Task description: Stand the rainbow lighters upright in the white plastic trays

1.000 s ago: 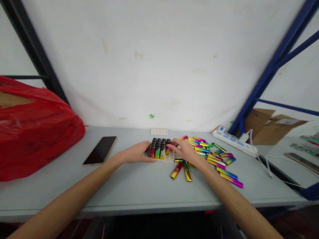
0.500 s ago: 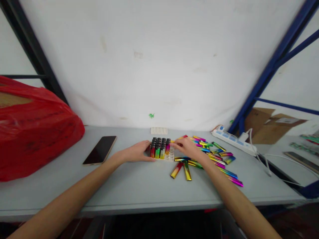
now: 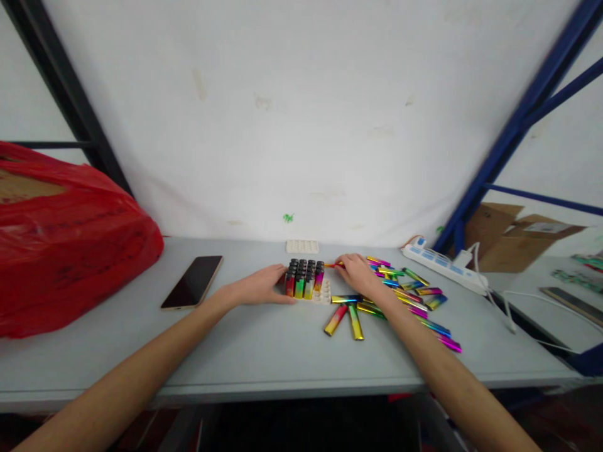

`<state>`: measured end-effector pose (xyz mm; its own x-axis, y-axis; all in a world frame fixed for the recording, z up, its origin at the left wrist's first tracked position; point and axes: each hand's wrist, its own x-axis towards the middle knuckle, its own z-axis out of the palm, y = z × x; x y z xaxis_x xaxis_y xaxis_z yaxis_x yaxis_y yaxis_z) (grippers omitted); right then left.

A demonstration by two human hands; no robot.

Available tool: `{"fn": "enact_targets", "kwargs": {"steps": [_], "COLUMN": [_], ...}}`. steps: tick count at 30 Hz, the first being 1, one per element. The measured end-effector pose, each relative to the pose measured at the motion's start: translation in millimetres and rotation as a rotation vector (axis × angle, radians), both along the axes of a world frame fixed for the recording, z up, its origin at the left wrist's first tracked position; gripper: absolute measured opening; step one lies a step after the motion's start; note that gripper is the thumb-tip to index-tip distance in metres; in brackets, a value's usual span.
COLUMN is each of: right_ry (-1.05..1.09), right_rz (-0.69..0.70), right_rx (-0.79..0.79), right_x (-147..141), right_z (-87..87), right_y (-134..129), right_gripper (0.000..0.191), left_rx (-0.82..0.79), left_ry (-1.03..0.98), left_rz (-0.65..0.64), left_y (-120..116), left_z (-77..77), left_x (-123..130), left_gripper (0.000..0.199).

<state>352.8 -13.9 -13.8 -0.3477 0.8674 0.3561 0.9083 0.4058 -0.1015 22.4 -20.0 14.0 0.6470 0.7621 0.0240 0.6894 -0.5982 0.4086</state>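
Observation:
Several lighters (image 3: 299,287) with black tops and shiny coloured bodies stand in close rows in a white tray (image 3: 323,297) with holes. Bare holes show at the tray's right end. My left hand (image 3: 266,286) grips the tray's left end, thumb at the front corner and fingers toward the back. Just right of the tray's back, my right hand (image 3: 358,274) is closed with its fingertips on a red-and-yellow lighter (image 3: 333,265), partly hidden by the fingers. Loose shiny lighters (image 3: 357,323) in mixed colours lie around and beyond my right hand and forearm.
A second white tray (image 3: 302,247) lies by the wall. On the left are a phone (image 3: 193,282) and a bulky red plastic bag (image 3: 75,245). A white power strip (image 3: 445,269) with cables lies at the back right, near a cardboard box (image 3: 513,238) and blue frame (image 3: 499,138).
My right hand has drawn back from the standing lighters, slightly to the right, and a red-and-yellow lighter now shows at its fingertips. My left hand stays at the tray's left end.

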Motion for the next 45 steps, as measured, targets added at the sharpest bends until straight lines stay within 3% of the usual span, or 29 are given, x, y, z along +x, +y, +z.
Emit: {"fn": "enact_targets", "kwargs": {"steps": [8,14,19,24,31,37,45], "right_ry": [0.652,1.081,1.361,1.374,1.302,1.142,1.068], "right_rz": [-0.004,0.041,0.224,0.283,0.075,0.043,0.133], "right_rx": [0.005,-0.075,-0.362,-0.514,-0.573,-0.555,-0.426], "right_x": [7,-5,-19,-26,-38,-45,-41], "right_z": [9.4,11.0,17.2,24.6,19.6,16.3,16.4], "right_y": [1,3,-12,-22,-22,-27,-28], "right_gripper": [0.045,0.066,0.066,0.061,0.073,0.06,0.074], "left_rx": [0.001,0.013,-0.001,0.001,-0.01,0.01,-0.004], "left_ry": [-0.003,-0.003,0.004,0.013,-0.008,-0.026,-0.009], "left_rz": [-0.002,-0.003,0.002,0.006,-0.006,-0.028,-0.023], "left_y": [1,1,1,-1,0,1,2], "left_z": [0.1,-1.2,-0.4,2.0,-0.7,-2.4,-2.4], "left_x": [0,0,0,1,0,-1,-1], "left_gripper": [0.071,0.069,0.07,0.072,0.071,0.069,0.07]}}
